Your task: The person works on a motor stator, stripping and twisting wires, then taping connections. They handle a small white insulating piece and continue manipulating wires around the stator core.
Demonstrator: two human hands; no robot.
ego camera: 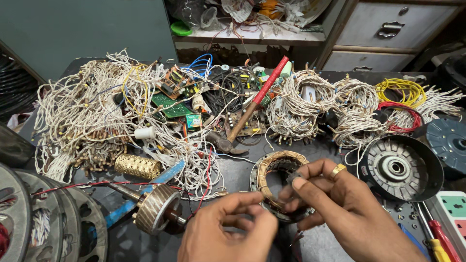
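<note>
My left hand [228, 230] and my right hand [340, 208] meet over a ring-shaped motor stator [272, 167] wound with tan-taped coils, lying on the dark workbench. The right hand, wearing a gold ring, pinches the stator's near right edge with thumb and forefinger. The left hand's fingers curl at the stator's near left edge, touching it. The lower part of the stator is hidden behind both hands.
Heaps of white twisted wire [92, 106] cover the bench, with green circuit boards [170, 109], a hammer [247, 109], a wound rotor [155, 208], a gold mesh cylinder [137, 166], a black motor housing [400, 167], yellow and red wire coils [400, 92] and a power strip [454, 206].
</note>
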